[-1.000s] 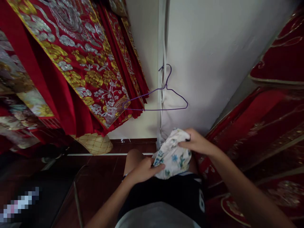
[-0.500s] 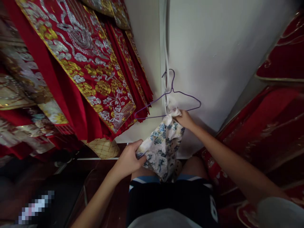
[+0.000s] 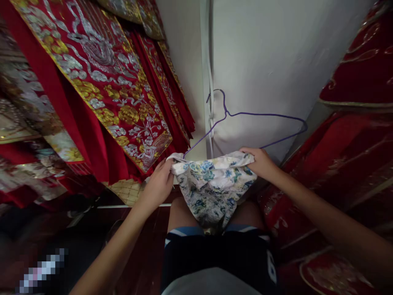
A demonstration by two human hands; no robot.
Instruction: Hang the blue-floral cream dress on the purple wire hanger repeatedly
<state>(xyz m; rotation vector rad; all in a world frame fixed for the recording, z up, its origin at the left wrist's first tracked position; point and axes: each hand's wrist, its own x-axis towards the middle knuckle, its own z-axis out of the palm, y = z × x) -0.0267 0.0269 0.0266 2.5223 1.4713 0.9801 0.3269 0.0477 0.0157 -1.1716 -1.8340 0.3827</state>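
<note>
A white cloth with blue and green flowers (image 3: 211,184) is stretched between my two hands above my lap. My left hand (image 3: 161,182) grips its left top corner, with the fingers closed. The right top corner is pinched in my right hand (image 3: 260,162). A purple wire hanger (image 3: 267,115) hangs by its hook beside a white cord (image 3: 210,78). The hanger's left end goes down behind or into the cloth at the left corner; its right end sticks out past my right hand. Part of its lower bar is hidden by the cloth.
Red garments with gold and silver embroidery (image 3: 123,94) hang on the left. More red garments (image 3: 346,155) are on the right. A pale wall (image 3: 260,53) stands ahead. A dark, blurred object (image 3: 82,246) lies low on the left.
The cloth has spread from a bunched shape to a wide one, its top edge now across the hanger's lower part. My hands have moved apart, and the hanger now reaches farther right.
</note>
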